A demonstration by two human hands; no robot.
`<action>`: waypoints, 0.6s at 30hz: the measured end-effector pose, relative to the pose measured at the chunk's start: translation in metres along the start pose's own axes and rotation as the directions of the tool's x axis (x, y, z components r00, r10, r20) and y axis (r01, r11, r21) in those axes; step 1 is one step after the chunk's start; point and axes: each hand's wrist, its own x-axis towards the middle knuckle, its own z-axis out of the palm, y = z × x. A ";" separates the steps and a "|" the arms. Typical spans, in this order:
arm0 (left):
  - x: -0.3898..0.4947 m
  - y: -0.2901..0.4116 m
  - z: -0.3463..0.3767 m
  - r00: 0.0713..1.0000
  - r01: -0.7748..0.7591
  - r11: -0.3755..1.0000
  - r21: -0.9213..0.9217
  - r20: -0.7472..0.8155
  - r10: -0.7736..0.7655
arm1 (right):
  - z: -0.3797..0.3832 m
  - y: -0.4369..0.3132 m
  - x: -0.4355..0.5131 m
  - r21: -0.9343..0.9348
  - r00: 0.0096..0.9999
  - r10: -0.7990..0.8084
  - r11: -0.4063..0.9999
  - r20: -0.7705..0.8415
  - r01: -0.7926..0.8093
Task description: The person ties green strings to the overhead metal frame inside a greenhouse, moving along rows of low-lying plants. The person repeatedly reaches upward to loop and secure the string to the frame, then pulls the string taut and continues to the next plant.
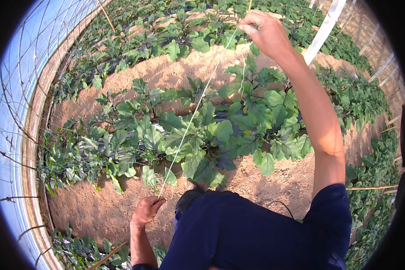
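A pale string runs taut and slanting between my two hands, above a row of leafy eggplant plants. My right hand is raised at the top of the view, thumb and fingers pinched on the string's upper part. Low and left of centre, my left hand pinches the lower part beside the row, over bare soil. A second thin string hangs loose over the plants, below my right hand. Black mulch film shows between the leaves.
More plant rows lie beyond a strip of sandy soil. A white post slants behind my right forearm. Plastic greenhouse sheeting with a net of cords curves along the left. A thin pole stands at the lower left.
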 end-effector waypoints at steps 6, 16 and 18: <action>0.002 0.010 -0.003 0.993 0.034 0.860 -0.509 -0.079 -0.086 | -0.058 -0.021 0.105 0.339 0.978 0.171 0.919 0.120 -0.202; 0.021 0.026 -0.036 0.994 0.002 0.858 -0.513 -0.091 -0.056 | -0.153 -0.061 0.225 0.060 0.993 0.119 0.991 -0.026 -0.118; 0.027 0.029 -0.038 0.988 -0.113 0.799 -0.590 -0.152 0.028 | -0.189 -0.090 0.233 -0.218 0.981 -0.005 0.975 -0.193 -0.038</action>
